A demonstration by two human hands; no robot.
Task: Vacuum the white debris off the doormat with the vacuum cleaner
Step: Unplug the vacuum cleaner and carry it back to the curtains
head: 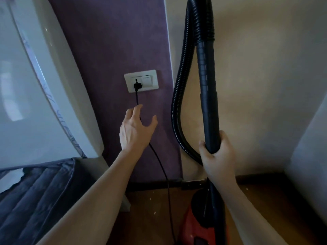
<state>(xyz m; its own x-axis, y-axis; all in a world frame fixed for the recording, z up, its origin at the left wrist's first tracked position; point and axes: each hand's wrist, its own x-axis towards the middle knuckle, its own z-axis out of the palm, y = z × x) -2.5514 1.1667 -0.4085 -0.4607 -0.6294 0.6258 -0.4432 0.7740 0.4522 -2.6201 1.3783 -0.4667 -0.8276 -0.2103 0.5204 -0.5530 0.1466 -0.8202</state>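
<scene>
Right hand in a firm wrap around the vacuum wand; left hand fingers apart, over the cord.

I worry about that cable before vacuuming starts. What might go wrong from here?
The cord hangs from the plug in the wall socket right by the open left hand; a snag or tug might loosen the plug.
The cord trails down toward the floor beside the red vacuum body, so feet could catch it.
The right hand alone grips the wand; the looped hose could swing against the wall.
</scene>
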